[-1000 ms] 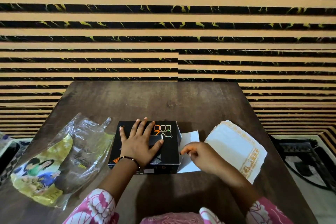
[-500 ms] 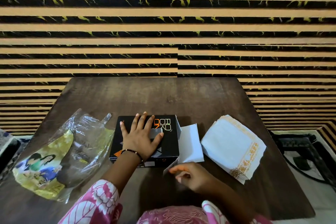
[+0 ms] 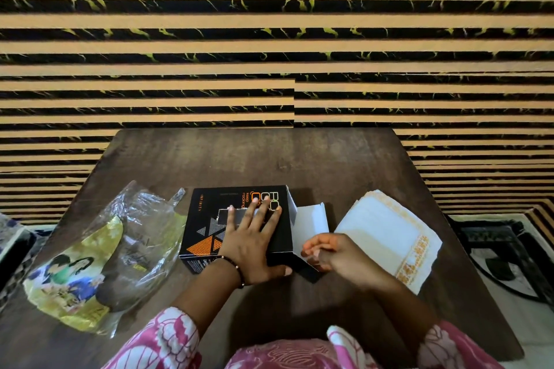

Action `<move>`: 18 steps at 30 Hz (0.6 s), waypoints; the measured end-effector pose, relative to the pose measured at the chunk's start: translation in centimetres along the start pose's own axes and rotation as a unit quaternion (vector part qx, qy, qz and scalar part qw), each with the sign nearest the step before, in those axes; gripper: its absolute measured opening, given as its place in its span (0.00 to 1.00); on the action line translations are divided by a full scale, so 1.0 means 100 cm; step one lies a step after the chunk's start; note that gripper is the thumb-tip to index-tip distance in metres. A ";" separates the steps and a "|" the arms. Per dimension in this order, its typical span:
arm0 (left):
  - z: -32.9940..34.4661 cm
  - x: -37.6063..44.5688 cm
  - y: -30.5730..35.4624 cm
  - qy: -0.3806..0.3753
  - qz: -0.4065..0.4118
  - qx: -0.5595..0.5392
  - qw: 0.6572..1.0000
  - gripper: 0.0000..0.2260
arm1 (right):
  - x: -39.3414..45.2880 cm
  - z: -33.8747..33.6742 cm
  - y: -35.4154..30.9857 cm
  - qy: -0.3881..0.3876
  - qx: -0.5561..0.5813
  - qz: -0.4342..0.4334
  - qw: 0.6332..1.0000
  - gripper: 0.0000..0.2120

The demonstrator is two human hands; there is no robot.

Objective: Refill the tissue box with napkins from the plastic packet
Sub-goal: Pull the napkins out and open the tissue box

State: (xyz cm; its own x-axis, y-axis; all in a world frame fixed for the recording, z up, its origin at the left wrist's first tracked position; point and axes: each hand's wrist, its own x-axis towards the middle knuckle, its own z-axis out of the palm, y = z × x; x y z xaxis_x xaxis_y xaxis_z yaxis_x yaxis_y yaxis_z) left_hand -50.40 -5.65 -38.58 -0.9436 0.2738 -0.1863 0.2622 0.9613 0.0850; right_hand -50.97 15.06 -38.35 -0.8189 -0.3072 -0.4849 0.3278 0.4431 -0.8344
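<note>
The step in hand is opening the tissue box (image 3: 239, 228) at mid-table: the left hand (image 3: 251, 244) presses flat, fingers spread, while the right hand (image 3: 332, 252) pinches the end flap (image 3: 308, 220) — next, the napkins (image 3: 386, 231) just beside need sliding in.

On the table (image 3: 299, 159), the tissue box (image 3: 207, 222) lies at the centre. The plastic packet (image 3: 99, 255) lies to its left, the stack of napkins (image 3: 386, 231) to its right. An open flap (image 3: 310, 222) lies between box and napkins.
</note>
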 end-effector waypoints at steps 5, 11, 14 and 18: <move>-0.002 -0.003 0.005 0.020 -0.012 -0.022 0.999 0.55 | 0.010 0.019 -0.017 -0.072 0.046 0.030 0.996 0.12; 0.001 -0.001 0.010 0.042 -0.040 -0.030 0.998 0.52 | 0.015 0.022 -0.011 -0.142 0.058 0.079 0.985 0.14; 0.001 -0.002 0.010 0.043 -0.039 -0.031 0.998 0.48 | 0.021 0.011 -0.012 -0.099 -0.001 0.085 0.991 0.19; 0.001 -0.003 0.009 0.043 -0.026 -0.027 0.998 0.45 | 0.038 0.005 -0.027 -0.002 0.062 0.054 0.997 0.19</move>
State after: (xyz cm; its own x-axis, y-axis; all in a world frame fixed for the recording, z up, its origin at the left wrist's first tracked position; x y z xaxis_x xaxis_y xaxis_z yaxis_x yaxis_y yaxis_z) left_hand -49.90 -4.89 -38.54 -0.9703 0.2170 -0.1068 0.2028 0.9706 0.1300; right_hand -54.76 12.25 -38.05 -0.7740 -0.2673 -0.5740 0.4695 0.3659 -0.8035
